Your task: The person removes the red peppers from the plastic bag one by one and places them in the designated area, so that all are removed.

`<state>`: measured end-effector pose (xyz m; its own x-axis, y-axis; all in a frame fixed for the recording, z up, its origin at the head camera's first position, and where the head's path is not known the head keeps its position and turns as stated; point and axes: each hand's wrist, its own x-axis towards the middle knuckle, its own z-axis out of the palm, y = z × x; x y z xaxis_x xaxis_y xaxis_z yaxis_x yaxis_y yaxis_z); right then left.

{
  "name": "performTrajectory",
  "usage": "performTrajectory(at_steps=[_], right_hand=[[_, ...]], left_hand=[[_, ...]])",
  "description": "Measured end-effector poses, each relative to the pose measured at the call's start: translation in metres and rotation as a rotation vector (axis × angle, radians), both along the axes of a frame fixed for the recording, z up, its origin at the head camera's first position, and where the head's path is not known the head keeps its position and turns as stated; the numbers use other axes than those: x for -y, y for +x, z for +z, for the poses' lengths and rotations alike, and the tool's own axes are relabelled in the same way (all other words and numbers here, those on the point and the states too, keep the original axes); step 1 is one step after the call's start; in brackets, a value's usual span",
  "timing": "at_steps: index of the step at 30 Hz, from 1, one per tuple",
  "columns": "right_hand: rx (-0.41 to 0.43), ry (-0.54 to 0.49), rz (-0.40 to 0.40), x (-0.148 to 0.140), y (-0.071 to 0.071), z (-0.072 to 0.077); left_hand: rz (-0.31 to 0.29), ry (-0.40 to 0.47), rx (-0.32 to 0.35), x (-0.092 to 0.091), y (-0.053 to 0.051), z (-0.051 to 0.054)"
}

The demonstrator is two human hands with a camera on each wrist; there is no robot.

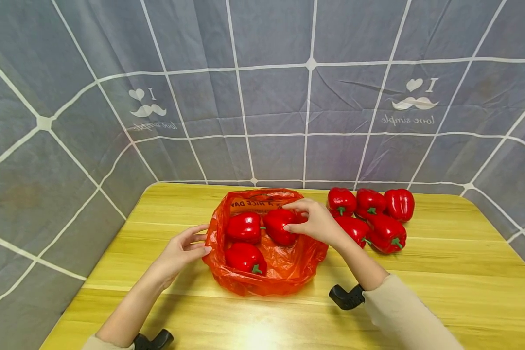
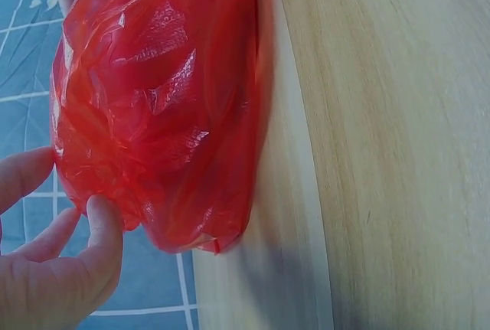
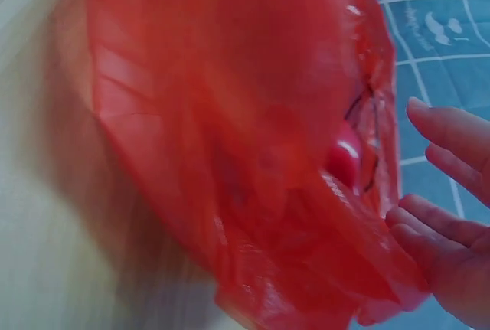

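Note:
A red plastic bag [image 1: 284,287] stands with its mouth spread wide on the table. Inside lie a red bell pepper [image 1: 243,227] at the back left, another bell pepper [image 1: 245,258] at the front left and a third bell pepper [image 1: 279,226] towards the right. My left hand [image 1: 181,253] touches the bag's left rim with loosely extended fingers. Over the bag's right rim reaches my right hand [image 1: 312,223], its thumb and fingers spread around the third pepper. In the right wrist view the fingers [image 3: 452,135] look apart from the pepper [image 3: 344,160].
Several red bell peppers [image 1: 387,233] with green stems sit grouped right of the bag. The wooden table [image 1: 455,272] backs onto a grey checked cloth [image 1: 275,102]. A black wrist mount [image 1: 347,296] hangs below the right forearm.

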<state>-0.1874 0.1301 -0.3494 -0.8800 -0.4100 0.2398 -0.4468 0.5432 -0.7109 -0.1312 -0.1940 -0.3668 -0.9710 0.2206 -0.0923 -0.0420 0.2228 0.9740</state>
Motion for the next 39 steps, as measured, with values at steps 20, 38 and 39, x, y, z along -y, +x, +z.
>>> performTrajectory(at_steps=[20, 38, 39], right_hand=[[-0.107, 0.246, -0.148, 0.022, 0.0, -0.022], [-0.115, 0.207, -0.18, 0.024, 0.003, -0.029], [-0.111, 0.204, -0.183, 0.024, 0.004, -0.029]], left_hand=[[0.004, -0.003, 0.009, 0.001, 0.0, 0.0], [0.001, -0.007, 0.013, 0.0, 0.0, -0.001], [0.001, -0.006, 0.013, 0.0, 0.0, -0.001]])
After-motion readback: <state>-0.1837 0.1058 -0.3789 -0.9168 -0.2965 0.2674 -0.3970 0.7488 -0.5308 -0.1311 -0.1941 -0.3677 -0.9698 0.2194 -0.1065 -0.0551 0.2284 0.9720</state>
